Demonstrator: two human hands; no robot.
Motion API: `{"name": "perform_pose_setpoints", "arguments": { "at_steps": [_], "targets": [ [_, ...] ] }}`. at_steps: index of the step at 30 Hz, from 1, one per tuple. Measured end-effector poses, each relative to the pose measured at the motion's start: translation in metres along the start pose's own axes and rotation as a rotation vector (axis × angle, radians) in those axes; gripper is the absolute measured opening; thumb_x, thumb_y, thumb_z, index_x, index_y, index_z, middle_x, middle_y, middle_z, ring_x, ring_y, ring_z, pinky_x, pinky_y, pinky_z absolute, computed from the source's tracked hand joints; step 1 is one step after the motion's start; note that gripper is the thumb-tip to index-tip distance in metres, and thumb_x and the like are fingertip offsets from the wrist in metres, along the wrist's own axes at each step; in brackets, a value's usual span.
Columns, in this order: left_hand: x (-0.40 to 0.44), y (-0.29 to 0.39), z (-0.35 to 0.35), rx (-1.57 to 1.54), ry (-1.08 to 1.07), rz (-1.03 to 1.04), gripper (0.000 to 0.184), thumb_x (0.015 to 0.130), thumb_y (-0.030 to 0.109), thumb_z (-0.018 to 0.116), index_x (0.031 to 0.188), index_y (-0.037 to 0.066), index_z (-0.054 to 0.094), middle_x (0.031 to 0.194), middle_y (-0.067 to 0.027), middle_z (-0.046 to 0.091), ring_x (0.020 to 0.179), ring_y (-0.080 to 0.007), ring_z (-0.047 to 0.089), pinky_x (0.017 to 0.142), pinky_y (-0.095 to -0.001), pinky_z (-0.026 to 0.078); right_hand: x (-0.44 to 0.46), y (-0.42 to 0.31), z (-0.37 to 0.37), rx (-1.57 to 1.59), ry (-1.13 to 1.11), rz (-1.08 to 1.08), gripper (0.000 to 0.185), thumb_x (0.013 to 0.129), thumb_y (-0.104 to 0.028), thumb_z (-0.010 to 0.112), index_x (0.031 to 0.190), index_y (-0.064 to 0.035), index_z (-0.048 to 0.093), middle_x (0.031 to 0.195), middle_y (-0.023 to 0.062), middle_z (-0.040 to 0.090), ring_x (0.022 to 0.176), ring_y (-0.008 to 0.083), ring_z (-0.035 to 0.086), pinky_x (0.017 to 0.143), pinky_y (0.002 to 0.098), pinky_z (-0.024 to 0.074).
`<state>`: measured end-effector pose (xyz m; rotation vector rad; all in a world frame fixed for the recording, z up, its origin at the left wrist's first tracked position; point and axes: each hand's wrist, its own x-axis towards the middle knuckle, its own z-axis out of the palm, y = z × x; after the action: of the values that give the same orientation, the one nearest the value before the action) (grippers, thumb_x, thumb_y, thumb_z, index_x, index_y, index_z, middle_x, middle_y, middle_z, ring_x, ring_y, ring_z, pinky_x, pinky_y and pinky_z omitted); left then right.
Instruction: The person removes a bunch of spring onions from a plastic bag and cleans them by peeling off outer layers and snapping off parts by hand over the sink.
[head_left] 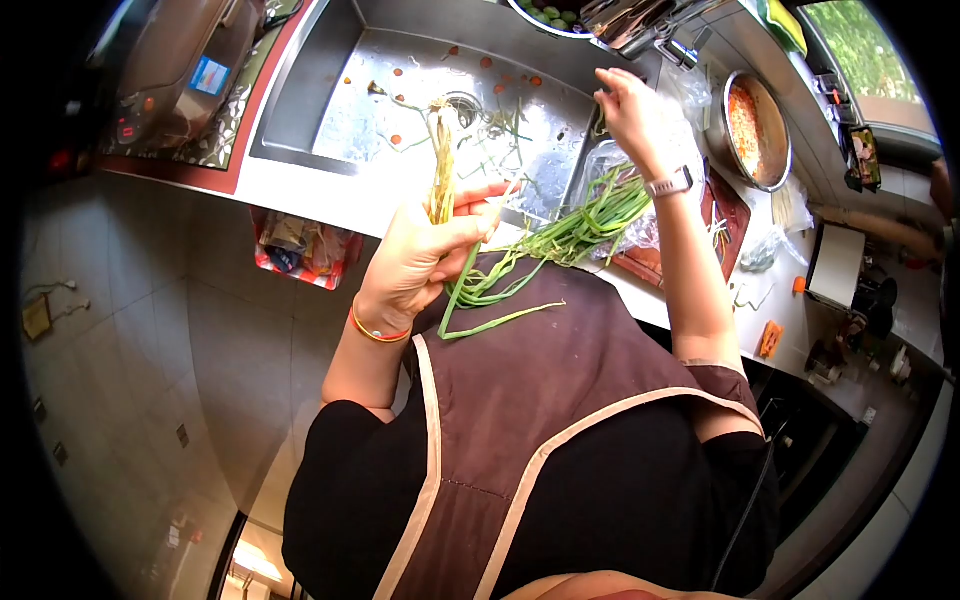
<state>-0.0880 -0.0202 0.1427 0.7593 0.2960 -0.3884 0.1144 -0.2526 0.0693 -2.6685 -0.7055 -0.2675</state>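
My left hand (425, 240) grips a small bunch of scallions (442, 165), its yellowish root ends pointing up over the sink and its green leaves drooping onto the brown apron. Over the sink's right edge is my right hand (635, 120), with its fingers curled; a thin strand seems to hang by the fingertips, too small to name. Below that hand lies a larger pile of scallions (600, 218), partly on clear plastic at the counter edge. The steel sink (340, 95) has orange round slices and green scraps scattered on its bottom, around the drain.
A steel bowl of chopped orange food (755, 130) stands at the right, beyond a reddish-brown cutting board (730, 215). Behind the sink are a bowl of green produce (550, 14) and utensils (640, 25). An appliance (180, 75) sits at the left.
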Motion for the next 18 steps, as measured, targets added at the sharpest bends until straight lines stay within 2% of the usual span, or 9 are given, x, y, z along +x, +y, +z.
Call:
{"name": "perform_pose_setpoints", "arguments": {
  "at_steps": [2,4,5,6,9,10,12,13,18],
  "targets": [
    [0.001,0.001,0.001,0.001,-0.005,0.015,0.045,0.078,0.000,0.060,0.119,-0.011,0.047,0.080,-0.0059,0.056,0.038,0.0019,0.029,0.035,-0.0126,0.023,-0.012,-0.023,-0.010,0.315,-0.120,0.167,0.027,0.084,-0.015,0.059,0.106,-0.0001,0.062,0.099,0.0143,0.065,0.080,0.0216,0.065,0.072,0.0301,0.0516],
    [0.001,0.002,0.003,0.002,-0.003,0.011,0.044,0.078,0.001,0.061,0.119,-0.011,0.048,0.079,-0.0052,0.056,0.041,0.0025,0.031,0.036,-0.0122,0.023,-0.020,-0.055,-0.032,0.884,-0.369,0.479,0.028,0.086,-0.016,0.057,0.108,0.0012,0.060,0.097,0.0116,0.066,0.071,0.0129,0.062,0.064,0.0244,0.0509],
    [0.001,0.002,0.004,0.000,-0.002,0.009,0.044,0.078,0.001,0.061,0.119,-0.011,0.048,0.079,-0.0052,0.056,0.041,0.0025,0.031,0.036,-0.0122,0.023,-0.028,-0.066,-0.039,1.136,-0.384,0.505,0.031,0.090,-0.018,0.053,0.115,-0.0001,0.057,0.108,0.0097,0.061,0.072,0.0079,0.056,0.061,0.0205,0.0473],
    [0.001,0.002,0.006,0.006,-0.018,0.007,0.044,0.078,0.001,0.061,0.118,-0.011,0.048,0.079,-0.0048,0.055,0.042,0.0027,0.031,0.036,-0.0122,0.023,-0.033,-0.078,-0.047,1.236,-0.337,0.401,0.034,0.088,-0.014,0.054,0.120,-0.0010,0.053,0.108,0.0085,0.061,0.078,0.0084,0.056,0.065,0.0211,0.0475],
    [0.002,0.002,0.008,0.026,-0.049,-0.004,0.044,0.078,0.003,0.062,0.118,-0.011,0.048,0.078,-0.0045,0.055,0.042,0.0027,0.031,0.036,-0.0121,0.022,-0.039,-0.095,-0.061,0.993,-0.181,0.102,0.032,0.082,-0.002,0.057,0.114,-0.0082,0.060,0.094,0.0046,0.063,0.075,0.0100,0.059,0.063,0.0230,0.0503],
    [0.002,0.002,0.008,0.036,-0.059,-0.002,0.044,0.078,0.003,0.062,0.118,-0.011,0.049,0.078,-0.0045,0.055,0.042,0.0026,0.031,0.036,-0.0121,0.023,-0.039,-0.093,-0.062,0.994,-0.175,0.105,0.032,0.082,-0.002,0.057,0.114,-0.0082,0.060,0.094,0.0046,0.063,0.075,0.0100,0.059,0.063,0.0230,0.0503],
    [0.001,0.003,0.008,0.010,-0.069,-0.008,0.044,0.077,0.003,0.061,0.117,-0.012,0.049,0.078,-0.0042,0.054,0.041,0.0026,0.030,0.036,-0.0122,0.023,-0.038,-0.086,-0.066,0.698,-0.096,-0.195,0.030,0.081,0.000,0.058,0.110,-0.0067,0.061,0.087,0.0065,0.062,0.070,0.0115,0.059,0.062,0.0234,0.0502],
    [0.001,0.004,0.008,-0.021,-0.074,-0.009,0.044,0.077,0.003,0.061,0.117,-0.012,0.049,0.077,-0.0038,0.054,0.040,0.0025,0.030,0.036,-0.0123,0.023,-0.038,-0.090,-0.070,0.702,-0.042,-0.203,0.022,0.078,0.002,0.059,0.099,-0.0024,0.062,0.081,0.0078,0.061,0.066,0.0134,0.059,0.059,0.0239,0.0494],
    [0.002,0.001,0.008,-0.017,-0.073,-0.026,0.044,0.077,0.002,0.060,0.117,-0.013,0.048,0.076,-0.0036,0.054,0.038,0.0024,0.029,0.036,-0.0128,0.022,-0.047,-0.096,-0.071,0.437,0.029,-0.254,0.009,0.072,0.005,0.059,0.079,-0.0006,0.059,0.072,0.0095,0.057,0.059,0.0189,0.058,0.054,0.0292,0.0469]
  ]
}}
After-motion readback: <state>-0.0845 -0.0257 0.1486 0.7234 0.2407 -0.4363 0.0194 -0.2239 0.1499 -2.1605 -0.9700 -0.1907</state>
